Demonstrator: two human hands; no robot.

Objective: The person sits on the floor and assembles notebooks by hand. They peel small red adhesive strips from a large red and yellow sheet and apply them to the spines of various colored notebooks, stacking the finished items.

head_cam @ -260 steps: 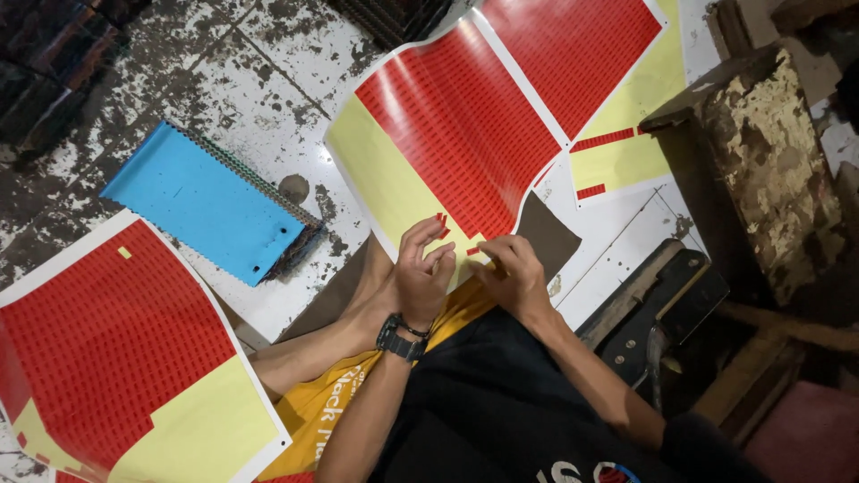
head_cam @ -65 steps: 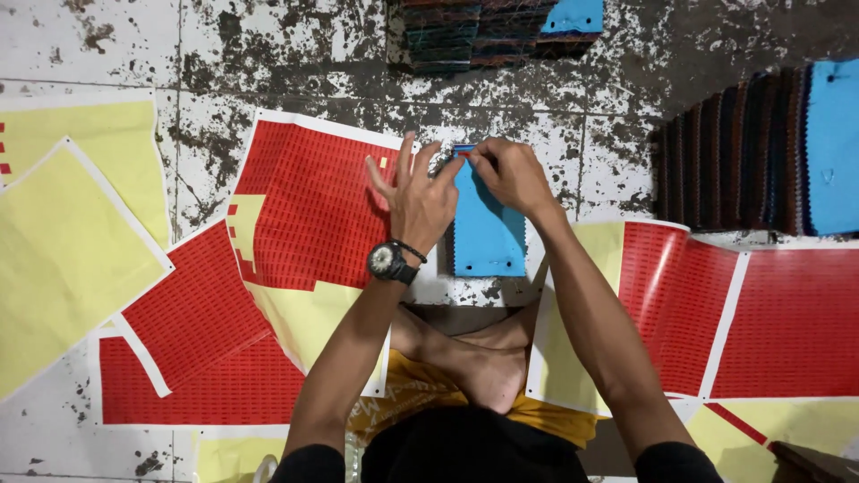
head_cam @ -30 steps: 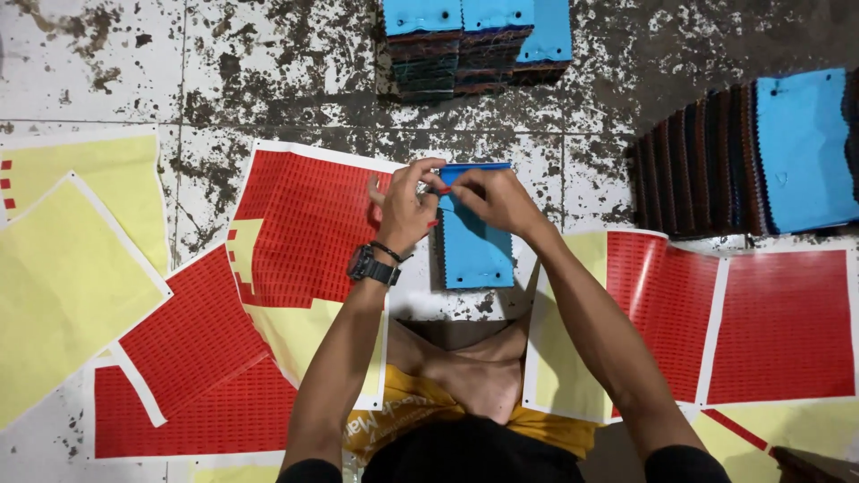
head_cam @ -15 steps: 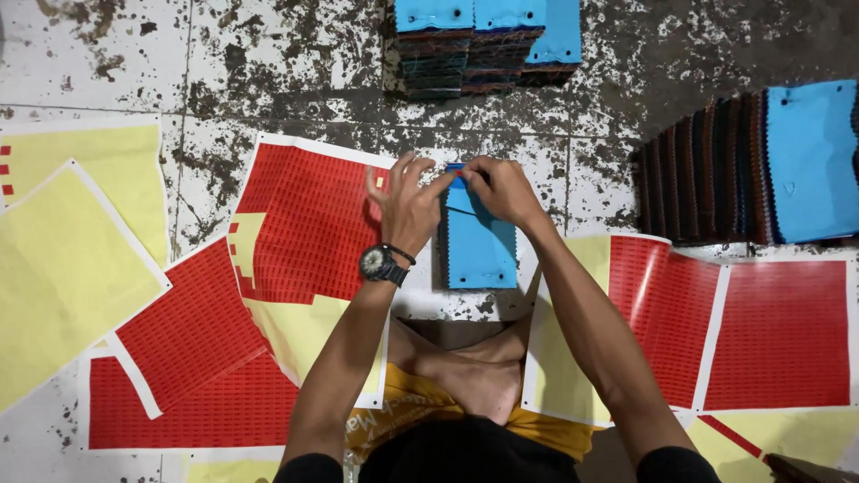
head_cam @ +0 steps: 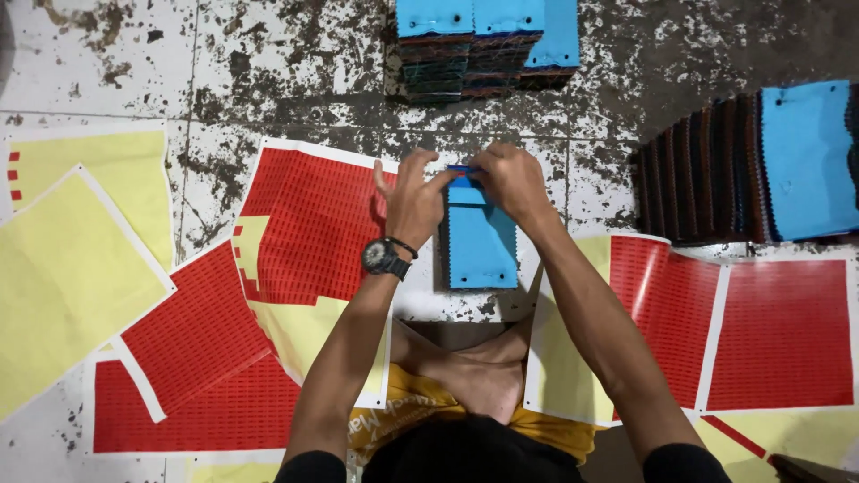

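Hands meet at the far end of a blue swatch book (head_cam: 481,246) that lies flat on the stained floor (head_cam: 134,54), just ahead of the person's folded leg (head_cam: 465,371). The left hand (head_cam: 413,199), with a watch (head_cam: 378,258) on its wrist, pinches the book's top edge between thumb and forefinger, while the other fingers stand spread and lifted. The right hand (head_cam: 508,179) is curled, its fingertips pressed on the same edge, touching the left hand's. A small strip seems to sit between them, too small to tell.

A red sticker sheet (head_cam: 313,228) lies just left of the book, partly peeled to its yellow backing. More red sheets (head_cam: 778,335) lie toward the floor's right edge, and yellow backing sheets (head_cam: 72,259) toward its left edge. A stack of blue books (head_cam: 488,40) stands at the far edge, and a row of books (head_cam: 761,161) leans at far right.
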